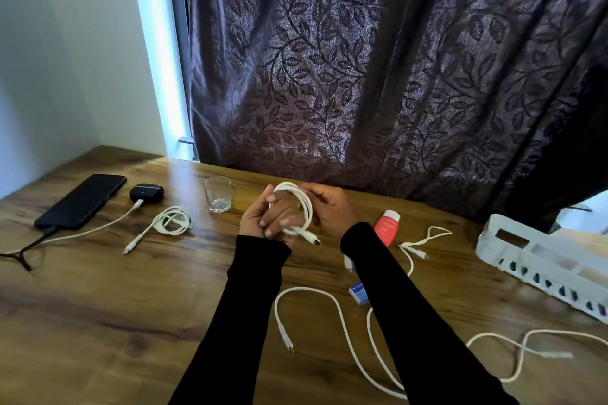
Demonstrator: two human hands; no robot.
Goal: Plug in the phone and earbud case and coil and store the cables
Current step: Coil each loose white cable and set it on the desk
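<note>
Nearest on the wooden tabletop, a loose white cable is laid out in long bends, its near plug pointed toward the viewer. A small blue box is seen just past it beside the right sleeve, and another loose white cable is sprawled off to the right.

Mid-table, a white cable coil is held up between both hands, loop standing roughly upright, free plug end pointed right and down. The left hand is curled into the coil, fingers through the loop. The right hand is closed on the coil's far side, so the cable is pinched there.

Further back, a coiled white cable is lying flat at left with its tail run toward the near left. The phone is laid with its long axis diagonal, cable plugged into the near end. The black earbud case is plugged in too. A clear glass, red tube, thin white cable and white organizer tray are also there, with a dark leaf-patterned curtain behind.
</note>
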